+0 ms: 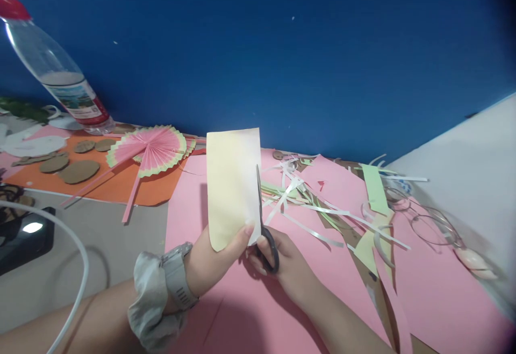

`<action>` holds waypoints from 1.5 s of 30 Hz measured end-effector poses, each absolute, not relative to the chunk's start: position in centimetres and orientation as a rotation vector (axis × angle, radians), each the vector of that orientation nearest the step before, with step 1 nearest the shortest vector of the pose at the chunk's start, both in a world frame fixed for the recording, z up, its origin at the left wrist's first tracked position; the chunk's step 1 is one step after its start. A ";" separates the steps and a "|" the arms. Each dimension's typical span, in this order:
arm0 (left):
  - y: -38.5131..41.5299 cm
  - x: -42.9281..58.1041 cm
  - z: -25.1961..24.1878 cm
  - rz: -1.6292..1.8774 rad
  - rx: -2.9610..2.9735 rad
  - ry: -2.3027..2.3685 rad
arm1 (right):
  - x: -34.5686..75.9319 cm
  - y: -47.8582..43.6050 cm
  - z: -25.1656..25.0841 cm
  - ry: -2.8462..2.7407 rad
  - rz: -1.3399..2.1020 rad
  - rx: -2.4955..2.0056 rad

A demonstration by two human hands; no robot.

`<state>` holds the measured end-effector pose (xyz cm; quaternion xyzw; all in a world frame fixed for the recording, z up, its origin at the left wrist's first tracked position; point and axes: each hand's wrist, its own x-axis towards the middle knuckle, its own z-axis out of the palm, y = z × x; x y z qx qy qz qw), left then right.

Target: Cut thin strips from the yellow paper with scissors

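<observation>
The left hand (pixel 213 257) pinches a pale yellow card (pixel 231 187) upright with its fingers (pixel 242 237). The right hand (pixel 288 260) grips black scissors (pixel 265 232), fingers bent (one blade is beside the card's edge).

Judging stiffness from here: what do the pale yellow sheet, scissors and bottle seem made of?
Pale yellow sheet: probably paper or thin card, matte, with thin, crisp edges. Scissors: dark handle, likely plastic, smooth and rounded; slim, tapering blade, probably metal. Bottle: most likely glossy clear plastic, see-through with bright highlights.
</observation>
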<state>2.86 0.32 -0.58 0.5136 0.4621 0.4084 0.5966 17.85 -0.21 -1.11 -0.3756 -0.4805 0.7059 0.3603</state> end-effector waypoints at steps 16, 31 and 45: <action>0.4 2.8 -1.0 0.923 1.261 1.082 | 17.8 -0.2 -0.9 -1.250 1.804 -0.946; 0.3 2.8 -0.6 0.892 1.196 0.964 | 17.6 -0.1 -0.6 -1.238 1.793 -0.954; 0.4 2.7 -0.6 0.893 1.211 0.953 | 17.7 -0.2 -0.5 -1.215 1.784 -0.995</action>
